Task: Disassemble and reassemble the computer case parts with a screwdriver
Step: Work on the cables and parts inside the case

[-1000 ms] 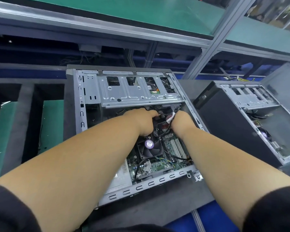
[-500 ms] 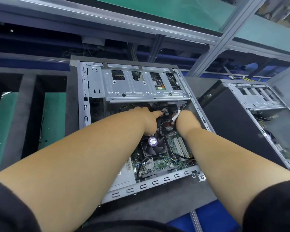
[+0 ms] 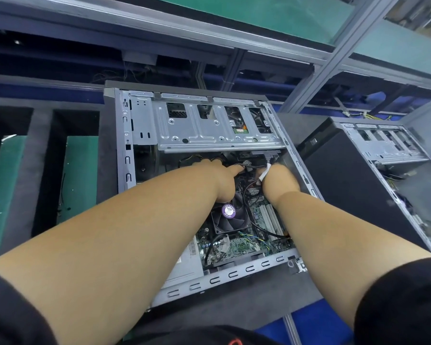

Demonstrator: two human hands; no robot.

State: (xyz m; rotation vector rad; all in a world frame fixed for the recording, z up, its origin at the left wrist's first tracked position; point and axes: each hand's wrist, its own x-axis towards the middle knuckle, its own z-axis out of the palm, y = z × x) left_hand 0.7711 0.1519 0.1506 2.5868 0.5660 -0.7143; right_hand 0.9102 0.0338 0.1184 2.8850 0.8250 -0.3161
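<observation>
The open computer case (image 3: pixel 132 145) lies on its side on a grey mat (image 3: pixel 246 302), its inside facing up. Both of the person's hands reach deep into it, just below the silver drive cage (image 3: pixel 209 130) that spans the far end.

The left hand (image 3: pixel 222 178) comes in from the lower left, knuckles up; one straight finger points right and touches a bundle of black cables and connectors (image 3: pixel 249 165) under the cage edge. Its other fingers are hidden beneath the hand, so whether they hold anything cannot be told.

The right hand (image 3: pixel 278 180) sits just beside it, to the right of that same bundle, its back toward the camera. A white cable (image 3: pixel 265 173) runs along its left edge, touching it. Its fingers are tucked out of sight toward the connectors, so its grip cannot be told either.

Nearer the person, between the two forearms, lie the black CPU fan (image 3: pixel 230 217) with a purple label and the green motherboard (image 3: pixel 241 245). A second open case (image 3: pixel 383 155) stands well apart to the right.
</observation>
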